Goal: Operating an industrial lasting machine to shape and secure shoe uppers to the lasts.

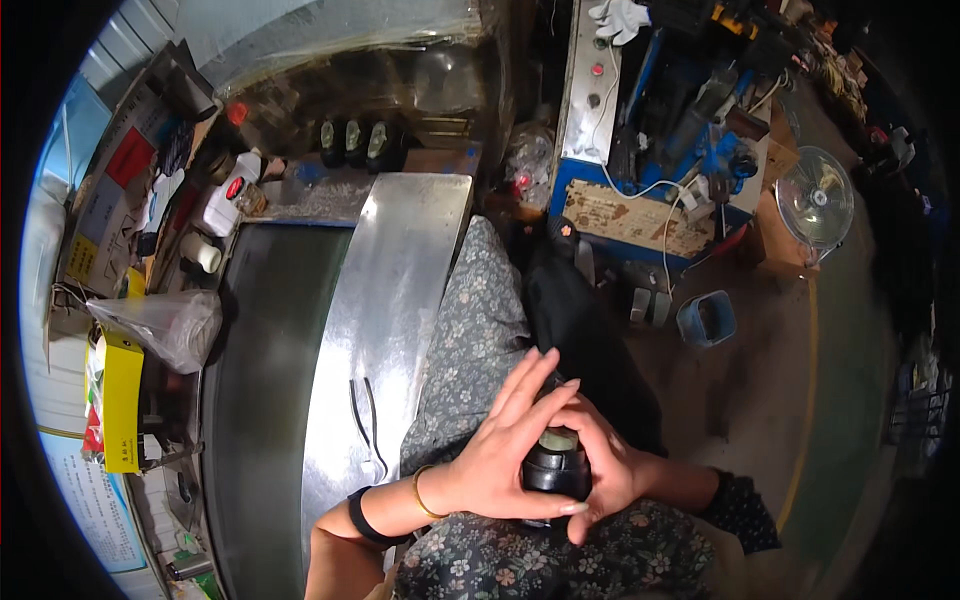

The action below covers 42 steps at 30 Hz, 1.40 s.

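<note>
Over my lap I hold a black shoe [556,474], with a greenish last showing in its opening. My left hand [500,450] curves along its left side, fingers stretched forward and thumb across its near end. Against the other side presses my right hand [612,462], its thumb low near the left thumb. The fingertips of both hands meet beyond the shoe and hide its far part. On the metal sheet [385,270] to my left lies a thin black tool with two long legs [366,420].
A dark conveyor belt [270,400] runs left of the metal sheet. Several black shoes on lasts [352,145] stand at its far end. Ahead right are a blue-edged machine [640,215], a fan [815,200] and a small bin [707,318]. A yellow box [123,400] stands far left.
</note>
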Each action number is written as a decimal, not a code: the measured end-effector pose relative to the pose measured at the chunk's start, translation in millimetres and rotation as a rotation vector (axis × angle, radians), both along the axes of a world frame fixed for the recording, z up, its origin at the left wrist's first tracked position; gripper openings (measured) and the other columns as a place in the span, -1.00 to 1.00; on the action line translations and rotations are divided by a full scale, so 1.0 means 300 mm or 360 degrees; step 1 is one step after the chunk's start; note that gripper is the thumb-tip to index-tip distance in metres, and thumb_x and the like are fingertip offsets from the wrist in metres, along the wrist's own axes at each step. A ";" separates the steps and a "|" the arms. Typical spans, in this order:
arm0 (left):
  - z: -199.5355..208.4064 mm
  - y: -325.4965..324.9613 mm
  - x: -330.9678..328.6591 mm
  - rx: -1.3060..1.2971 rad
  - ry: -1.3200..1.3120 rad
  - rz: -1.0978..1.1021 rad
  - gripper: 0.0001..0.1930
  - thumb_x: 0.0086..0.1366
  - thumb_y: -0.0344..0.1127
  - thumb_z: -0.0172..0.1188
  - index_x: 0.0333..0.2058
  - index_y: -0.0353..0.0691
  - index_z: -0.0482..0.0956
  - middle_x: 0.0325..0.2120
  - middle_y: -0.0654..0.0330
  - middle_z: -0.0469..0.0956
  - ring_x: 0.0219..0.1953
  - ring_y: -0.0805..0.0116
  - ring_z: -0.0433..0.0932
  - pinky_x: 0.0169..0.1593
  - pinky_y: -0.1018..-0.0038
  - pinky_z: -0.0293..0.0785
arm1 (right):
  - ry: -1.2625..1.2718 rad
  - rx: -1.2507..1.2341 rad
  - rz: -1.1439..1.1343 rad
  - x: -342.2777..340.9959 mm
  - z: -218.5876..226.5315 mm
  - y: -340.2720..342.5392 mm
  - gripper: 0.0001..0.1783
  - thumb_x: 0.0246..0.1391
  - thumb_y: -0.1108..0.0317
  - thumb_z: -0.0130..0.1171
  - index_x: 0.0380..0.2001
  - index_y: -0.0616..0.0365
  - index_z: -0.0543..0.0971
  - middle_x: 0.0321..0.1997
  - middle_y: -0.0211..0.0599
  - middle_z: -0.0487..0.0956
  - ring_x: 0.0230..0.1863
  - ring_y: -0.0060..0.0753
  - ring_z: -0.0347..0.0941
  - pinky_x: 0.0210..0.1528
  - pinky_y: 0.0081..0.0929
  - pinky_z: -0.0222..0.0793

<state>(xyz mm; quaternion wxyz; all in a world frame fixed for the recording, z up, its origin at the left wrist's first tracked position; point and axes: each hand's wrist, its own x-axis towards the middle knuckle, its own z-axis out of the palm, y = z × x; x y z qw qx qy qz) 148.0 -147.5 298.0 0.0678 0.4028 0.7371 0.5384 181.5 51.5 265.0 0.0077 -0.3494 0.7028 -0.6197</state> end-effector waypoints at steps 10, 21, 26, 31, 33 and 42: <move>-0.093 -0.039 0.043 0.0240 -0.0207 0.0263 -0.35 0.03 -0.23 0.43 0.07 -0.30 0.39 0.02 -0.09 0.45 0.14 -0.04 0.43 0.21 0.15 0.29 | -0.0077 0.0124 0.0120 -0.049 -0.006 -0.082 -0.11 -0.19 0.05 0.50 0.14 0.24 0.30 0.12 -0.04 0.30 0.16 -0.03 0.26 0.17 -0.16 0.22; -0.412 -0.253 -0.361 0.1530 -0.1768 0.0892 -0.79 0.27 -0.22 0.14 -0.27 -0.26 0.56 -0.29 0.07 0.62 -0.18 0.19 0.59 0.00 0.32 0.50 | 0.0247 0.0922 -0.0361 -0.202 -0.275 -0.200 0.13 -0.12 -0.08 0.41 0.40 0.14 0.06 0.45 0.09 0.01 0.31 0.26 0.13 0.29 0.04 0.18; -0.503 -0.262 -0.387 0.1629 -0.1893 0.1455 -0.60 0.36 0.00 -0.18 -0.23 -0.12 0.57 -0.29 0.15 0.64 -0.19 0.14 0.60 -0.04 0.18 0.52 | 0.0087 0.1274 -0.0412 -0.202 -0.299 -0.172 0.10 -0.18 0.04 0.44 0.43 -0.34 0.09 0.49 0.05 -0.08 0.22 0.30 0.20 0.25 0.04 0.25; -0.336 -0.117 -0.364 0.1315 -0.1691 0.1092 -0.41 0.36 0.07 0.02 0.20 -0.22 0.33 -0.03 0.20 0.52 -0.02 0.24 0.49 0.16 0.23 0.31 | -0.1048 -0.0435 -0.0040 -0.310 -0.356 -0.043 -0.03 -0.04 0.40 0.36 0.42 0.10 0.12 0.44 -0.08 0.17 0.38 -0.36 0.16 0.30 -0.44 0.18; -0.381 -0.131 -0.369 0.0893 -0.1525 0.0957 -0.52 0.31 -0.19 0.25 0.14 -0.26 0.45 -0.01 0.17 0.56 0.05 0.18 0.50 0.21 0.27 0.32 | -0.1392 -0.0513 -0.0161 -0.321 -0.251 0.070 -0.08 -0.02 0.46 0.31 0.41 0.19 0.13 0.43 -0.11 0.20 0.39 -0.35 0.16 0.34 -0.48 0.13; -0.733 -0.274 -0.630 -0.0940 0.0467 0.1186 -0.36 0.06 -0.03 0.30 0.07 -0.29 0.49 0.21 -0.23 0.31 0.28 -0.26 0.20 0.32 0.00 0.14 | -0.0136 0.0266 -0.1458 -0.797 0.262 0.758 -0.08 -0.25 0.29 0.45 0.27 0.21 0.37 0.33 0.02 0.31 0.32 -0.21 0.29 0.29 -0.43 0.19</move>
